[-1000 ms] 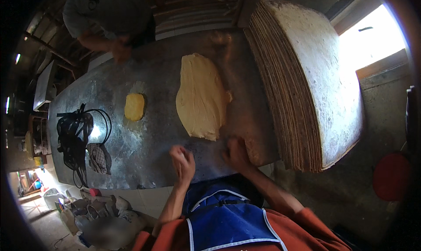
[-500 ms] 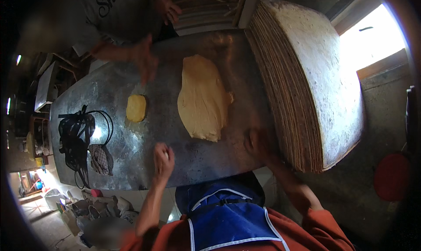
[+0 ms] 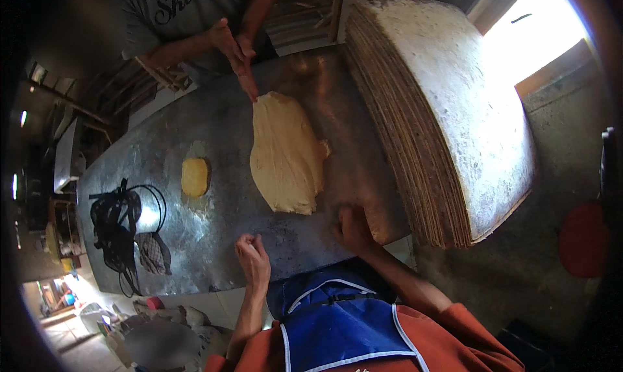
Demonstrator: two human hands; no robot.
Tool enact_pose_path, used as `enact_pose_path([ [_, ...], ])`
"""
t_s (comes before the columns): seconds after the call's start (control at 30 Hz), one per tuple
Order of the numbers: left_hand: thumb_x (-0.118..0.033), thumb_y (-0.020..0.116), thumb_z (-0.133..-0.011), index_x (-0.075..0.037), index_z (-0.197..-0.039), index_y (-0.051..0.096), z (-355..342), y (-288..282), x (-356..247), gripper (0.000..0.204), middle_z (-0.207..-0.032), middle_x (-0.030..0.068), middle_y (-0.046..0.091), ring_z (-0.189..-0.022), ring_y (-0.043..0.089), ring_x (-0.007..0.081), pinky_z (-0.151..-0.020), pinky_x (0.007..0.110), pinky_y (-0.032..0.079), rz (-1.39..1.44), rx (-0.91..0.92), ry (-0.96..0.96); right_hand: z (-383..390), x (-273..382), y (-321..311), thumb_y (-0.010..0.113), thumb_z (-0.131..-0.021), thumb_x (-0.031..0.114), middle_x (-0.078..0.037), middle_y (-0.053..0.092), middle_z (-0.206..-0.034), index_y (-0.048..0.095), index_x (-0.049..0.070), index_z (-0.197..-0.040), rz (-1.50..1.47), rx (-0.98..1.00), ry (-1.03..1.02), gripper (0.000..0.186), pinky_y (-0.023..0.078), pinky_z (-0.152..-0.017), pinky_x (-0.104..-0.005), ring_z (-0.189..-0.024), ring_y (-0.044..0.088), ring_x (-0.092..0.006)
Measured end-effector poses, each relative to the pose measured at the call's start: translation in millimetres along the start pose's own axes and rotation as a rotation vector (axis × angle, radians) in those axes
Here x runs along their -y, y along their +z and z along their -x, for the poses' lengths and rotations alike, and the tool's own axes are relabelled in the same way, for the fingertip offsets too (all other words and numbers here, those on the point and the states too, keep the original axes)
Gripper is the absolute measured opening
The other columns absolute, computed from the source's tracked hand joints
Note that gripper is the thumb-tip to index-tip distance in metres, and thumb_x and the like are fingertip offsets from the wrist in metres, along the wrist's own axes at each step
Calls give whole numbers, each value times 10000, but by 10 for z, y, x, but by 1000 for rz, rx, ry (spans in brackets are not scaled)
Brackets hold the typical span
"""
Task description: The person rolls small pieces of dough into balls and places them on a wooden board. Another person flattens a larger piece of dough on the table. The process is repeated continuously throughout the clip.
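Observation:
A long slab of pale yellow dough (image 3: pixel 285 154) lies on the dark metal table (image 3: pixel 220 255) in front of me. My left hand (image 3: pixel 253 256) hovers over the near table edge, left of the dough's near end, its fingers curled in and holding nothing I can see. In shadow, my right hand (image 3: pixel 354 230) is closed just right of the dough's near end, apart from it. Left of the dough sits a small yellow block (image 3: pixel 195 177), perhaps butter or fat, out of reach of both hands.
Across the table, a co-worker's hands (image 3: pixel 240 54) meet at the dough's far end. A tall stack of worn boards (image 3: pixel 415 132) stands along the right side. Black straps (image 3: pixel 117 216) and a checked cloth (image 3: pixel 152 252) lie at the left. A red round thing (image 3: pixel 581 239) is far right.
The co-worker's hands have come together beside the dough's far end. My right hand has moved left, nearer the dough. My left hand has loosened slightly. The whole view has shifted.

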State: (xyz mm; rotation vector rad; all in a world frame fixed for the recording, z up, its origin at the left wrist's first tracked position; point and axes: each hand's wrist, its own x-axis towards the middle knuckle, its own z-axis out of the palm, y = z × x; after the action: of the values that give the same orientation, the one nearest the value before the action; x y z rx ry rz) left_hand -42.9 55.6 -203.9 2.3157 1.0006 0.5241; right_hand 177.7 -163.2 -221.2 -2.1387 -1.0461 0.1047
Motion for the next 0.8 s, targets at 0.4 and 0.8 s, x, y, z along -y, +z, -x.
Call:
enact_pose_path([
  [0.4,35,765,-733,-69,-1114,749,-936,-700,-1646,395,-1133,140,580,-1035,643,329,-886,420,546,-58,706,674,537,197,-777,677,-879,135,-263,591,-1220,620,-31,-1262,140,326,92,422,488,-1047,-462,-1191,586,-398],
  [0.8,30,750,-767,-104,-1622,135,-1093,859,-4477,1062,-1314,186,608,-1226,600,374,-1049,459,489,539,854,884,346,596,-3523,837,-789,36,-187,699,-1224,475,-23,-1451,176,-731,-20,757,568,-911,-419,-1109,691,-358],
])
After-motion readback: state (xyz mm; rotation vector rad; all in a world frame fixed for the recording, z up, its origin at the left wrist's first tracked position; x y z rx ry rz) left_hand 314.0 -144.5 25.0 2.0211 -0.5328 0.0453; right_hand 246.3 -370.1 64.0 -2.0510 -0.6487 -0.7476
